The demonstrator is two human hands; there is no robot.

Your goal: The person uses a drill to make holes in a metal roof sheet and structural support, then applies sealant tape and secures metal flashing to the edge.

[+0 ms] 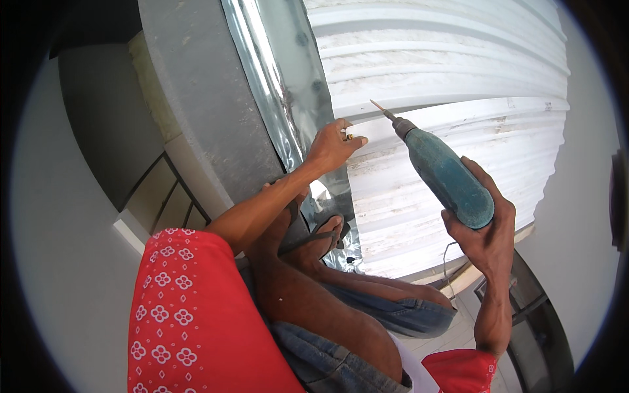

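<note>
My left hand [331, 149] is at the left end of the overlapping edge of a white corrugated sheet [452, 154]. Its fingers are pinched around a small yellowish piece [350, 137], perhaps a screw. My right hand [481, 232] grips a teal corded drill [438, 167], whose long bit points up and left, just above and right of my left fingers. Under the sheets' left side runs a strip of shiny silver foil [275, 65], partly hidden by my arm.
A grey ledge [193, 85] borders the foil, with a drop and a dark railing [171, 171] beyond it. My sandalled foot [324, 242] rests on the foil. A thin cord [447, 265] hangs near the lower sheet edge, over a lower tiled surface [462, 308].
</note>
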